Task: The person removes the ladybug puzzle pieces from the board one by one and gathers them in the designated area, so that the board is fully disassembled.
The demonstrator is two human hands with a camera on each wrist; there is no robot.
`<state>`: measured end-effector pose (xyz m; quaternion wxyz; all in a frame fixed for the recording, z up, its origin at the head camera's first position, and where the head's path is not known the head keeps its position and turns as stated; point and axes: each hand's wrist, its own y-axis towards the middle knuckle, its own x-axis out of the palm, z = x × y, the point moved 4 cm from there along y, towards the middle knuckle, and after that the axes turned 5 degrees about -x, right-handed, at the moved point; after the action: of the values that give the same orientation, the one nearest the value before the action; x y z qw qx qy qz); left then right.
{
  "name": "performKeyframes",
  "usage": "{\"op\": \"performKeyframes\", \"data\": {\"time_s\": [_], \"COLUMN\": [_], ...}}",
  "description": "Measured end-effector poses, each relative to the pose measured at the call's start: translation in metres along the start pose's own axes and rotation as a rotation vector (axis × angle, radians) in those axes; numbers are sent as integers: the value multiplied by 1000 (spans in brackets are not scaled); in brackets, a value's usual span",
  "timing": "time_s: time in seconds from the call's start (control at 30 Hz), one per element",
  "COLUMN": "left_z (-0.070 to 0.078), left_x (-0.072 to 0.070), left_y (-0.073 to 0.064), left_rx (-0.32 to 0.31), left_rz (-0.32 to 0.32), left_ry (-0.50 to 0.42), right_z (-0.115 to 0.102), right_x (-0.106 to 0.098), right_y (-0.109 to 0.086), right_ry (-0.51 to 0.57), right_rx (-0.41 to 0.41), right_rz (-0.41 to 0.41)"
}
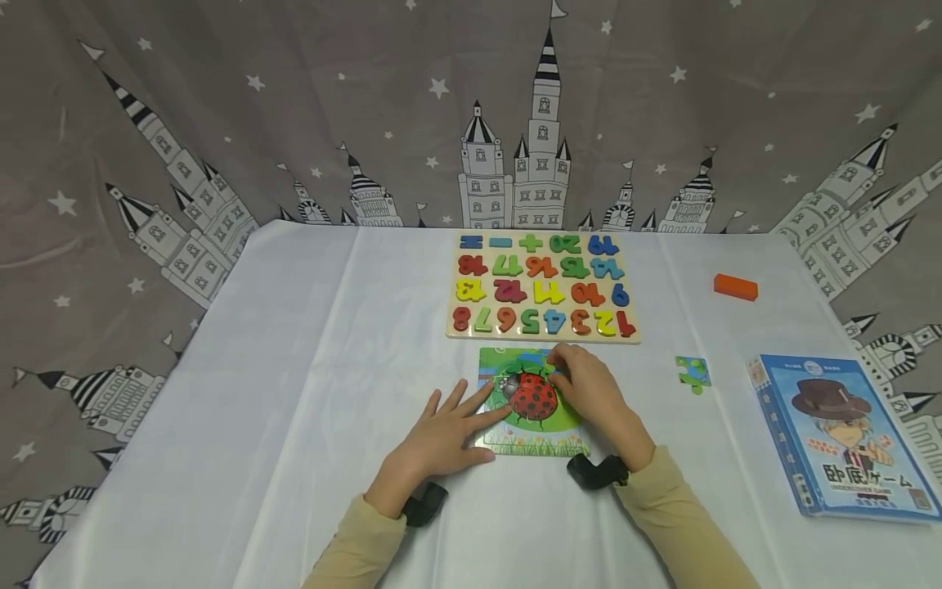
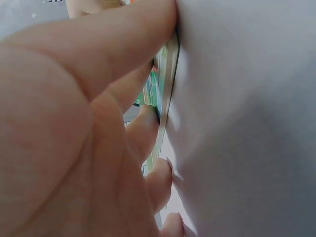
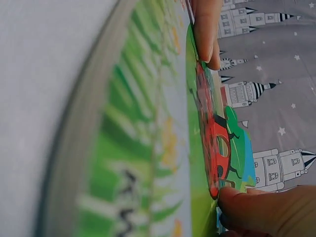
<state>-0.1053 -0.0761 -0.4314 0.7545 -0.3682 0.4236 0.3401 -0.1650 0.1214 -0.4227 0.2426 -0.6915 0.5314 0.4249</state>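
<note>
A ladybug jigsaw puzzle (image 1: 540,447) lies flat in its tray in the middle of the white table. My left hand (image 1: 449,438) rests with fingers spread at its left side, some fingertips over the picture and the thumb by the lower left edge. In the left wrist view, the fingers lie along the tray's edge (image 2: 170,74). My right hand (image 1: 592,393) is at the puzzle's upper right, thumb and fingers pinching a puzzle piece (image 3: 242,153). In the right wrist view that green, blue and red piece stands tilted up from the board.
Behind the puzzle lies a wooden number board (image 1: 543,337). One loose puzzle piece (image 1: 693,372) is on the table to the right. Farther right are an orange block (image 1: 736,287) and a blue game box (image 1: 846,442). A grey castle-print curtain (image 1: 294,123) hangs behind.
</note>
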Motion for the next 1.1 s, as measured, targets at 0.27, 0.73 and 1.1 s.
{"op": "performKeyframes", "data": {"time_s": [0.27, 0.73, 1.1], "left_z": [2, 1, 1], "left_x": [-2, -2, -1], "left_y": [0, 1, 1], "left_rx": [4, 5, 4], "left_rz": [0, -6, -9], "left_ry": [-7, -1, -12], "right_z": [5, 89, 123], "right_x": [-4, -62, -80], "right_y": [-3, -48, -63], "right_ry": [79, 138, 26], "right_rx": [11, 247, 310], "right_rz": [34, 100, 84]}}
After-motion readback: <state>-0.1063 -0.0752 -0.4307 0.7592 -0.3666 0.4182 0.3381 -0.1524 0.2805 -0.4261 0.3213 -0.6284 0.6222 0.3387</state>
